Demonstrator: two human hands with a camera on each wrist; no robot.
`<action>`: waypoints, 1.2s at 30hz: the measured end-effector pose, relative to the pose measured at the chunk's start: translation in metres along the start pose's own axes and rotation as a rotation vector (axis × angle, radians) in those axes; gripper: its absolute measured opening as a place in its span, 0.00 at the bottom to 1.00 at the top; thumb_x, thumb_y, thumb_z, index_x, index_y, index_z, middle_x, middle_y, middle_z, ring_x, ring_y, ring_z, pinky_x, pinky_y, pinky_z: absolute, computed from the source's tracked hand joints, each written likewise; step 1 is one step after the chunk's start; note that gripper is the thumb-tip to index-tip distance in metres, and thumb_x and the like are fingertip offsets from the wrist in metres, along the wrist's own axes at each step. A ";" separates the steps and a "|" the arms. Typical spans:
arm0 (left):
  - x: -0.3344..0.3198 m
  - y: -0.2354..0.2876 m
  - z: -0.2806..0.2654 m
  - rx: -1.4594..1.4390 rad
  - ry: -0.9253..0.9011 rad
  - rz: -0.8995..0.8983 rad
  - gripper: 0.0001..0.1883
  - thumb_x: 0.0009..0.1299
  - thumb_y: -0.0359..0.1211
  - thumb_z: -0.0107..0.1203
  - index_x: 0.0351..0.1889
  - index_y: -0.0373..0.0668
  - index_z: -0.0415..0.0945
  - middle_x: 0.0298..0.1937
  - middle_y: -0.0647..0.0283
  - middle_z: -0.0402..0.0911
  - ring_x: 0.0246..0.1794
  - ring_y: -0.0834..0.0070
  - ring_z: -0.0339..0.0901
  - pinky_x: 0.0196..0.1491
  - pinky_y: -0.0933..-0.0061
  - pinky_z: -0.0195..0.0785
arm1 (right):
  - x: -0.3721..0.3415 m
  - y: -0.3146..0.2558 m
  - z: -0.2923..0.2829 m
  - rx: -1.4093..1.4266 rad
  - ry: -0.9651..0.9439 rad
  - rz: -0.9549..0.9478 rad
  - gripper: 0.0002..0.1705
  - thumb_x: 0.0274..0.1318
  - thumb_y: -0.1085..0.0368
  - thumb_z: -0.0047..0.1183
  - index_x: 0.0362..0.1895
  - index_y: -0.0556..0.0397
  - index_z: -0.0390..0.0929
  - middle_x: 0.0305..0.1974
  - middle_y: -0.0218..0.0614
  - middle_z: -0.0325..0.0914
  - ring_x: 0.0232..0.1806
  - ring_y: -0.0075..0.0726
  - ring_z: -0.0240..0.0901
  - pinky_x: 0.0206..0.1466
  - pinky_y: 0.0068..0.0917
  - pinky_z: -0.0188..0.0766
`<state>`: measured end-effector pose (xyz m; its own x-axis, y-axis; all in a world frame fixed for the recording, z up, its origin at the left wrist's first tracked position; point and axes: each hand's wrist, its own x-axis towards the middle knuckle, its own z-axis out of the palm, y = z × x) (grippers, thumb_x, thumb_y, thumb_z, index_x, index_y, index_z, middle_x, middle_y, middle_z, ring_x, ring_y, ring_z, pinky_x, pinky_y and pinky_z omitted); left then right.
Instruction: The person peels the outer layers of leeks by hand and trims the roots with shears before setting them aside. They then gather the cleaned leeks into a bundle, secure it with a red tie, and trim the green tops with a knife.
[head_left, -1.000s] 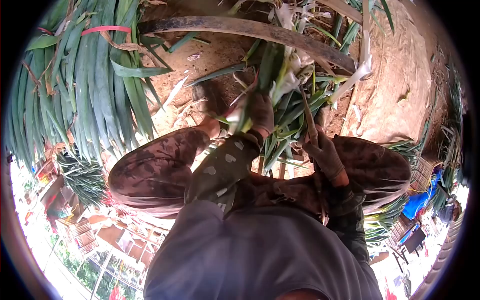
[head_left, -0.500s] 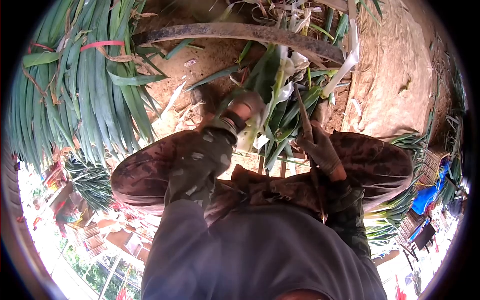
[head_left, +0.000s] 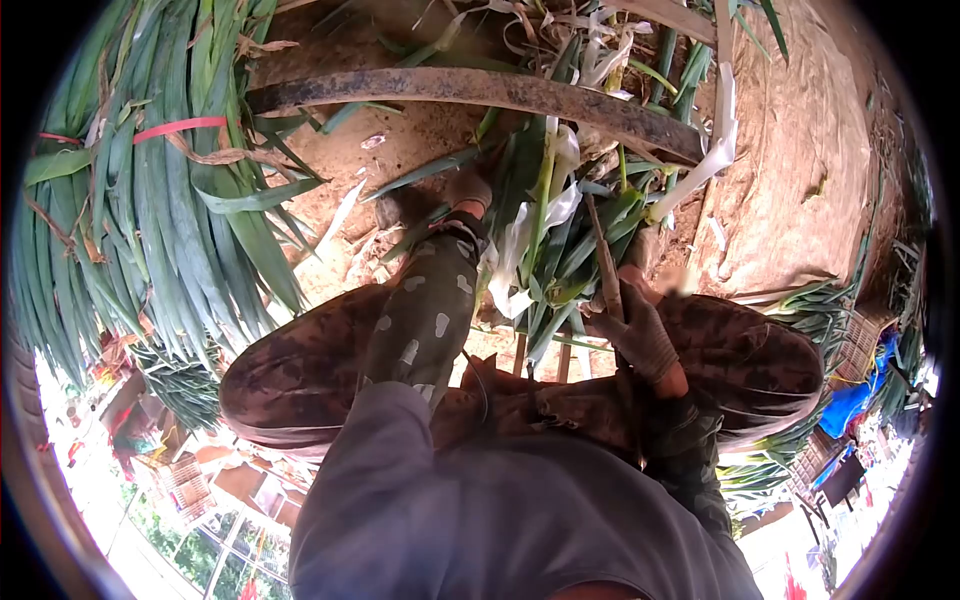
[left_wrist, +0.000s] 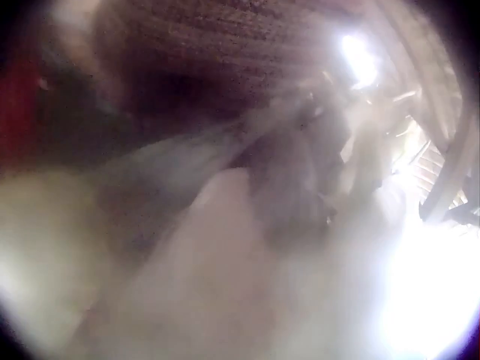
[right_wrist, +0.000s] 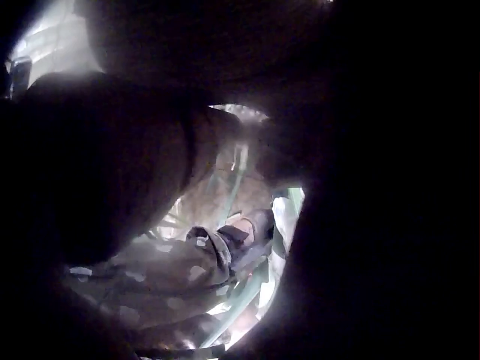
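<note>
In the head view my gloved left hand (head_left: pixel 468 188) reaches forward at the dark green leaves (head_left: pixel 515 165); its fingers are mostly hidden, and what it holds cannot be told. The left wrist view is a blur of pale and dark shapes. My gloved right hand (head_left: pixel 643 338) grips a long, thin brown tool (head_left: pixel 606 260) near my right knee, its narrow end pointing forward over the leaves. Loose white peelings (head_left: pixel 512 260) lie between the hands. The right wrist view is mostly dark, with the patterned left sleeve (right_wrist: pixel 165 274) showing through a gap.
A big bundle of long green leaves with a red band (head_left: pixel 180 129) lies at the left. A curved dark bar (head_left: pixel 480 87) crosses ahead. Pale wood-like surface (head_left: pixel 790 150) fills the right side. More green bundles (head_left: pixel 180 385) and crates lie behind.
My left hand moved left off the white and green stalks, then forward to the leaves ahead. White peelings now show where it was. My right hand keeps its grip on the tool, nearly still.
</note>
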<state>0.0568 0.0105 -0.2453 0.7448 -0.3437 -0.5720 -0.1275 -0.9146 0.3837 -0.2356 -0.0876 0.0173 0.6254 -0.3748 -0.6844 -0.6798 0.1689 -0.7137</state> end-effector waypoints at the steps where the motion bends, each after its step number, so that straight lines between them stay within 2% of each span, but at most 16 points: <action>1: 0.012 -0.011 0.012 0.013 -0.037 0.016 0.25 0.69 0.57 0.54 0.53 0.51 0.84 0.51 0.45 0.83 0.54 0.46 0.80 0.57 0.49 0.73 | 0.000 0.000 0.000 0.002 -0.004 0.020 0.34 0.55 0.64 0.63 0.63 0.65 0.68 0.49 0.44 0.80 0.52 0.33 0.76 0.55 0.31 0.73; 10: -0.022 0.007 -0.111 0.102 0.046 0.389 0.24 0.62 0.56 0.63 0.28 0.42 0.86 0.26 0.47 0.83 0.32 0.55 0.84 0.38 0.56 0.73 | -0.008 -0.007 0.008 -0.190 0.014 -0.135 0.30 0.53 0.61 0.63 0.57 0.64 0.71 0.38 0.47 0.81 0.40 0.41 0.81 0.46 0.36 0.76; 14: -0.069 0.030 -0.174 -0.006 0.079 0.242 0.17 0.68 0.50 0.61 0.30 0.47 0.87 0.28 0.56 0.85 0.28 0.60 0.84 0.35 0.60 0.75 | -0.019 -0.010 0.010 -0.215 0.033 -0.152 0.23 0.52 0.63 0.64 0.49 0.62 0.75 0.36 0.36 0.69 0.37 0.32 0.72 0.38 0.33 0.72; 17: -0.087 0.030 -0.229 -0.409 -0.003 0.588 0.11 0.69 0.42 0.62 0.33 0.45 0.86 0.25 0.60 0.84 0.24 0.71 0.83 0.31 0.68 0.74 | -0.016 0.012 0.012 -0.212 0.028 -0.172 0.25 0.53 0.61 0.64 0.51 0.63 0.75 0.35 0.38 0.74 0.35 0.32 0.76 0.36 0.33 0.74; 19: -0.132 0.056 -0.312 -0.424 0.183 0.745 0.06 0.69 0.35 0.63 0.39 0.44 0.84 0.24 0.65 0.83 0.23 0.80 0.80 0.29 0.75 0.71 | -0.014 0.016 0.013 -0.294 0.009 -0.188 0.26 0.53 0.60 0.64 0.52 0.63 0.74 0.35 0.39 0.78 0.34 0.32 0.78 0.35 0.32 0.75; 20: -0.161 0.063 -0.354 -0.655 0.217 0.650 0.06 0.71 0.33 0.59 0.41 0.44 0.83 0.27 0.65 0.83 0.22 0.79 0.77 0.28 0.77 0.69 | -0.021 -0.002 0.013 -0.307 -0.009 -0.154 0.30 0.53 0.58 0.64 0.55 0.64 0.73 0.34 0.40 0.81 0.36 0.31 0.79 0.38 0.32 0.76; 21: -0.173 0.055 -0.399 -0.648 0.319 0.895 0.06 0.70 0.27 0.55 0.40 0.43 0.83 0.31 0.66 0.84 0.22 0.78 0.77 0.30 0.77 0.70 | -0.025 -0.006 0.015 -0.283 -0.005 -0.159 0.31 0.52 0.55 0.65 0.55 0.62 0.74 0.34 0.41 0.81 0.36 0.34 0.79 0.40 0.33 0.75; 22: -0.211 0.054 -0.446 -0.089 0.686 1.060 0.08 0.68 0.24 0.53 0.40 0.42 0.82 0.35 0.65 0.83 0.27 0.78 0.79 0.33 0.77 0.73 | -0.028 -0.009 0.017 -0.263 -0.004 -0.164 0.33 0.51 0.52 0.65 0.55 0.61 0.74 0.35 0.41 0.82 0.36 0.36 0.80 0.41 0.34 0.75; 23: -0.241 0.042 -0.483 -0.129 0.759 0.941 0.11 0.67 0.23 0.52 0.43 0.42 0.82 0.37 0.66 0.83 0.33 0.79 0.81 0.36 0.76 0.75 | -0.031 -0.010 0.018 -0.244 -0.004 -0.166 0.34 0.50 0.49 0.66 0.55 0.59 0.75 0.35 0.42 0.83 0.36 0.38 0.81 0.43 0.35 0.75; 24: -0.268 0.022 -0.517 0.476 1.080 0.885 0.12 0.72 0.25 0.48 0.49 0.43 0.81 0.37 0.64 0.83 0.35 0.78 0.82 0.38 0.76 0.77 | -0.019 0.011 0.018 -0.346 0.009 -0.178 0.38 0.50 0.44 0.65 0.59 0.56 0.75 0.39 0.44 0.84 0.41 0.43 0.83 0.47 0.36 0.75; 25: -0.296 0.004 -0.538 0.289 1.106 0.774 0.11 0.75 0.27 0.48 0.51 0.43 0.80 0.38 0.63 0.83 0.37 0.77 0.83 0.38 0.75 0.77 | -0.016 0.018 0.016 -0.355 0.006 -0.181 0.39 0.50 0.43 0.65 0.60 0.55 0.74 0.41 0.45 0.85 0.43 0.45 0.83 0.49 0.37 0.75; 26: -0.317 -0.023 -0.563 -0.654 0.902 0.654 0.10 0.77 0.29 0.49 0.51 0.40 0.79 0.39 0.63 0.82 0.38 0.76 0.83 0.40 0.76 0.78 | -0.013 0.023 0.017 -0.362 0.000 -0.180 0.40 0.50 0.42 0.64 0.61 0.53 0.74 0.43 0.45 0.85 0.45 0.47 0.83 0.51 0.37 0.75; 28: -0.351 -0.140 -0.600 -0.519 0.847 0.567 0.12 0.76 0.31 0.51 0.54 0.40 0.78 0.42 0.61 0.82 0.40 0.74 0.82 0.45 0.73 0.77 | -0.014 0.020 0.020 -0.382 -0.027 -0.170 0.40 0.50 0.41 0.64 0.62 0.52 0.74 0.45 0.46 0.85 0.48 0.48 0.83 0.53 0.39 0.75; 31: -0.403 -0.270 -0.539 -0.119 0.574 0.249 0.12 0.77 0.40 0.54 0.45 0.43 0.80 0.33 0.69 0.82 0.32 0.79 0.79 0.34 0.74 0.72 | -0.020 0.013 0.024 -0.409 -0.087 -0.172 0.40 0.51 0.41 0.63 0.63 0.50 0.74 0.48 0.47 0.84 0.50 0.50 0.82 0.54 0.41 0.73; 33: -0.407 -0.390 -0.448 -0.373 0.308 -0.038 0.12 0.71 0.40 0.60 0.41 0.42 0.81 0.29 0.68 0.82 0.24 0.77 0.78 0.27 0.74 0.71 | -0.026 0.009 0.028 -0.438 -0.083 -0.131 0.36 0.52 0.45 0.64 0.60 0.53 0.75 0.47 0.46 0.84 0.48 0.49 0.82 0.53 0.40 0.73; 36: -0.435 -0.436 -0.306 -0.537 -0.040 -0.355 0.09 0.64 0.34 0.66 0.33 0.38 0.82 0.26 0.65 0.81 0.19 0.74 0.79 0.24 0.73 0.74 | -0.025 0.001 0.040 -0.190 -0.184 -0.142 0.26 0.56 0.56 0.63 0.54 0.57 0.75 0.41 0.38 0.81 0.39 0.37 0.80 0.42 0.33 0.74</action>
<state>-0.0116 0.6235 0.0581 0.6549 -0.0565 -0.7536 0.4756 -0.7441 0.4691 -0.2367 -0.0415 0.0280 0.7662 -0.2081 -0.6080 -0.6296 -0.0534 -0.7751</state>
